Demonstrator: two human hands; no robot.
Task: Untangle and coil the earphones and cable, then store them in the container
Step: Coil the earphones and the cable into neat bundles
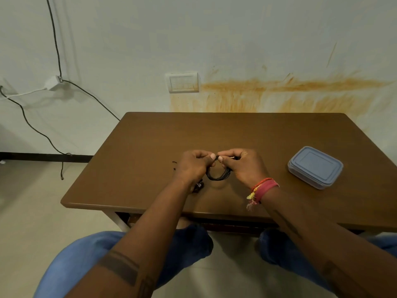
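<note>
A small coil of black cable (218, 175) hangs between my two hands above the middle of the brown table (150, 136). My left hand (192, 166) pinches the coil's left side and my right hand (242, 165) pinches its top right, thumbs almost touching. Dark earbuds (198, 187) dangle just below my left wrist. A short black cable end (174, 165) shows on the table left of my left hand. The container (314, 166), a clear rectangular box with a grey-blue lid on, sits to the right of my right hand.
The table's back edge stands against a stained wall with a switch plate (182, 82). A white adapter (53, 82) and loose wires hang on the wall at the left. My knees in blue trousers are under the table's front edge.
</note>
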